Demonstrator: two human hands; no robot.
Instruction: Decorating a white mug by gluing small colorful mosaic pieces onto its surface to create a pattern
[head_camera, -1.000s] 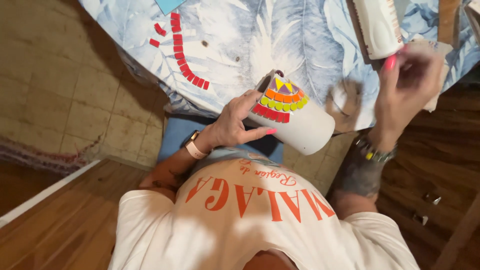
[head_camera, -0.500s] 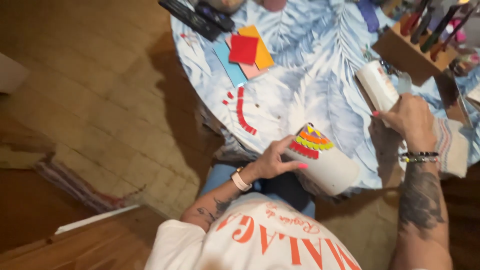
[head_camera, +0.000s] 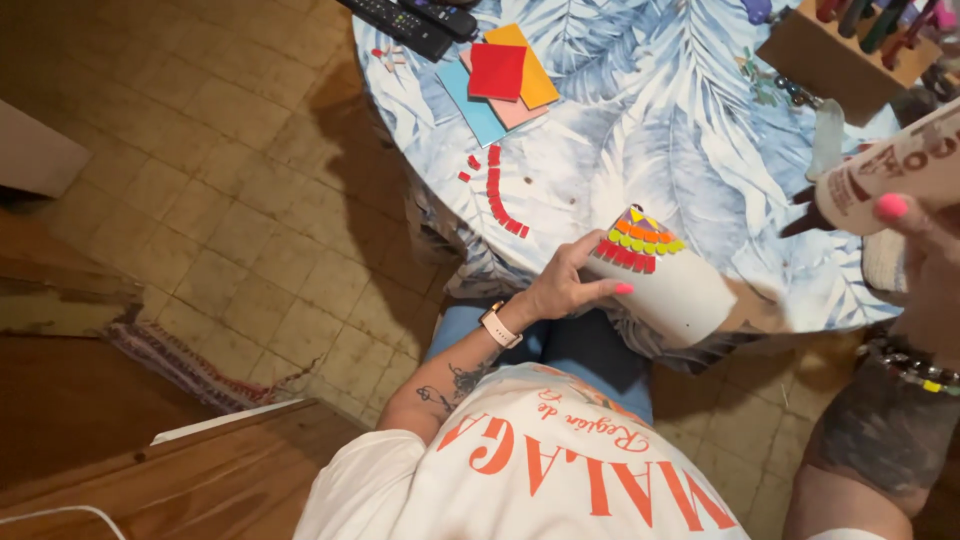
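Observation:
My left hand (head_camera: 560, 285) grips a white cylindrical cup (head_camera: 685, 295), held on its side at the near edge of the table. Rows of small red, orange, yellow and purple tiles (head_camera: 640, 238) cover the cup's upper part. At the right edge of the view, my right hand (head_camera: 925, 245) holds a white glue bottle (head_camera: 885, 175). Its dark nozzle points left and hangs a short way to the right of the cup without touching it.
The round table (head_camera: 650, 130) has a blue leaf-print cloth. On it lie a curved row of red tiles (head_camera: 500, 195), stacked coloured foam sheets (head_camera: 505, 75), black remote controls (head_camera: 410, 20) and a wooden holder of markers (head_camera: 840, 55). Tiled floor lies to the left.
My right hand has taken the glue bottle off the table and turned its nozzle towards the cup. The left hand still holds the cup. The view has shifted.

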